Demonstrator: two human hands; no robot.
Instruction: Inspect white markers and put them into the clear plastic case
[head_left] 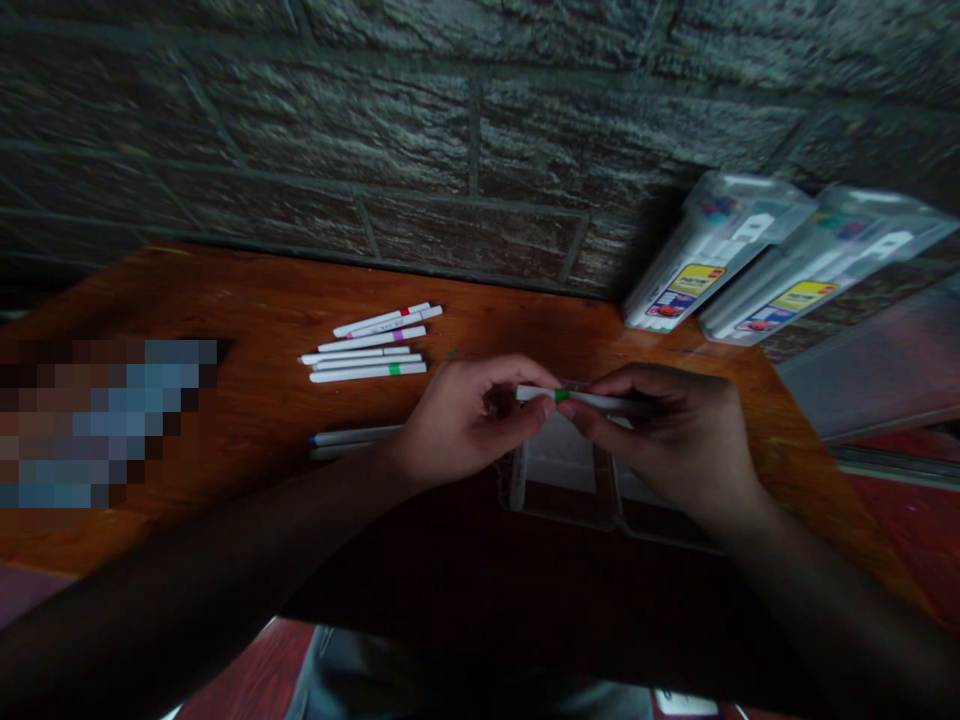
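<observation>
Between both hands is a white marker pen (592, 399) with a green band, lying nearly level. My left hand (480, 415) pinches its left end with thumb and fingers. Farther along, my right hand (667, 425) grips the right part of the same marker. Below the hands lies an open clear plastic case (566, 485), partly covered by my right hand. Left of my left hand, several white markers (367, 372) with coloured bands lie in a loose group. More markers (352, 437), one with a blue tip, are partly hidden behind my left forearm.
Two clear plastic cases with labels (686, 290) (784, 305) lean against the stone brick wall (420, 130) at the back right. A blurred-out bluish item (127, 420) is on the left of the wooden table (247, 300). The table's right edge runs down beside my right arm.
</observation>
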